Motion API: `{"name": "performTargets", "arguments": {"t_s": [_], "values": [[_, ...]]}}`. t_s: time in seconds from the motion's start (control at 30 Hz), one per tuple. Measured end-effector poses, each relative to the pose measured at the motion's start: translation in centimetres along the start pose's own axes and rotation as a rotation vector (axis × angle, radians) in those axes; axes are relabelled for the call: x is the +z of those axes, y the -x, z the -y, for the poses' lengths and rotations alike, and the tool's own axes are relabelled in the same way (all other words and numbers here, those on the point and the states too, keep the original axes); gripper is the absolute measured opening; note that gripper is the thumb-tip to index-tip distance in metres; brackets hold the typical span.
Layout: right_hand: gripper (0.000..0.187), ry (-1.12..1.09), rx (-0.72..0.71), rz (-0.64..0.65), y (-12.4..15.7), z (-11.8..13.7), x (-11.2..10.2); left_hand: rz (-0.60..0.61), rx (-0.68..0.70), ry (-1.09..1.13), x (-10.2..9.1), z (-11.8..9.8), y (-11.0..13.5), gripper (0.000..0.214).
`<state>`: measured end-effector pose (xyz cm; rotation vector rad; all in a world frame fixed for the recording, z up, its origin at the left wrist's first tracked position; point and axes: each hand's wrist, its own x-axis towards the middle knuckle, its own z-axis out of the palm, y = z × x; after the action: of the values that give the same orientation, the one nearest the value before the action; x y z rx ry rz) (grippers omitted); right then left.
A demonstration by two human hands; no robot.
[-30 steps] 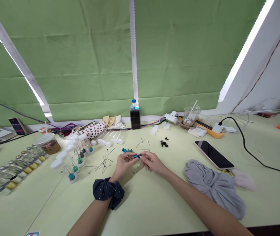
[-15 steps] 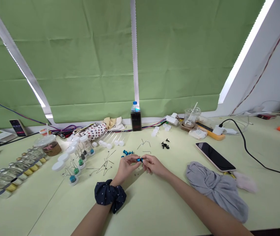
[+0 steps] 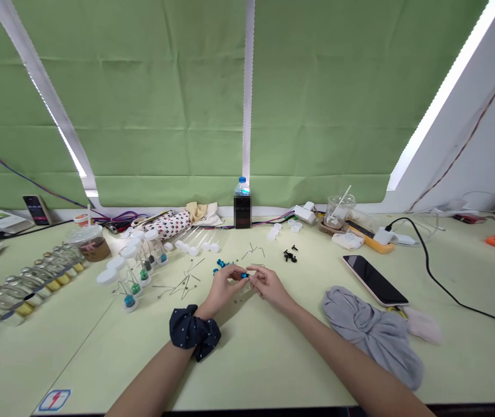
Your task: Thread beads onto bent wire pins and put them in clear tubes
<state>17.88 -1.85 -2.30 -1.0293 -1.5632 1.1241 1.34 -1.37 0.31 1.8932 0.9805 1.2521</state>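
My left hand (image 3: 223,288) and my right hand (image 3: 267,284) meet over the pale green table (image 3: 251,353), both pinched on one small blue bead (image 3: 244,275) held between the fingertips. A dark dotted scrunchie (image 3: 194,333) circles my left wrist. Just beyond my fingers lies a cluster of loose blue beads (image 3: 221,264). Bent metal wires (image 3: 184,285) are scattered to the left, and more wires (image 3: 253,251) lie behind. Small black parts (image 3: 289,253) sit to the right of these.
Left: capped glass vials (image 3: 21,289), white-capped tubes with green and blue beads (image 3: 134,278), a lidded drink cup (image 3: 86,243). Right: a phone (image 3: 374,280), grey cloth (image 3: 371,333), black cable (image 3: 442,278). A water bottle (image 3: 242,204) stands at the back.
Both hands keep pinching the blue bead together, their grip little changed. The camera view tilted and shifted slightly, so everything sits a little differently in the picture.
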Motion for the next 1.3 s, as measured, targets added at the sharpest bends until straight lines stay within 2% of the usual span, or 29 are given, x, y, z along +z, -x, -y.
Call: {"name": "performTargets", "arguments": {"t_s": [0.07, 0.13, 0.27, 0.37, 0.43, 0.57, 0.8, 0.9, 1.03, 1.13, 1.2, 1.3], "values": [[0.037, 0.049, -0.118, -0.097, 0.4, 0.9, 0.2, -0.034, 0.073, -0.089, 0.0, -0.4, 0.1, 0.015], [0.037, 0.093, -0.234, -0.139, 0.9, 1.8, 0.4, -0.051, 0.117, -0.166, -0.1, -0.6, 0.2, 0.012], [0.039, 0.159, -0.367, -0.149, 1.5, 3.1, 0.7, -0.01, 0.167, -0.283, -0.1, -0.5, 0.5, 0.007], [0.027, 0.189, -0.418, -0.103, 1.5, 3.2, 0.8, 0.012, 0.222, -0.351, 0.2, 0.0, 0.7, 0.005], [0.022, 0.146, -0.418, -0.065, 1.4, 2.9, 0.9, 0.011, 0.245, -0.383, 0.5, 0.2, 0.8, 0.004], [0.026, -0.025, -0.363, -0.065, 1.2, 2.4, 1.2, 0.029, 0.244, -0.386, 0.5, 0.3, 0.8, 0.007], [0.027, -0.19, -0.265, -0.225, 0.6, 2.2, 0.5, 0.06, 0.219, -0.341, 0.4, -0.4, 0.7, 0.019], [0.028, -0.196, -0.247, -0.29, 0.2, 2.0, -0.3, 0.03, 0.2, -0.379, 0.0, -0.1, 0.6, 0.023], [0.03, -0.185, -0.238, -0.347, -0.1, 1.9, -1.0, -0.098, 0.128, -0.567, -1.7, 1.3, -0.2, 0.023], [0.031, -0.173, -0.234, -0.366, -0.2, 1.8, -1.3, -0.168, 0.003, -0.79, -3.2, 2.5, -1.2, 0.03], [0.032, -0.166, -0.233, -0.374, -0.2, 1.8, -1.3, -0.158, -0.096, -0.925, -3.9, 3.1, -2.1, 0.044], [0.032, -0.163, -0.23, -0.375, -0.3, 1.7, -1.4, -0.058, -0.177, -1.06, -4.1, 3.8, -3.9, 0.059]]}}
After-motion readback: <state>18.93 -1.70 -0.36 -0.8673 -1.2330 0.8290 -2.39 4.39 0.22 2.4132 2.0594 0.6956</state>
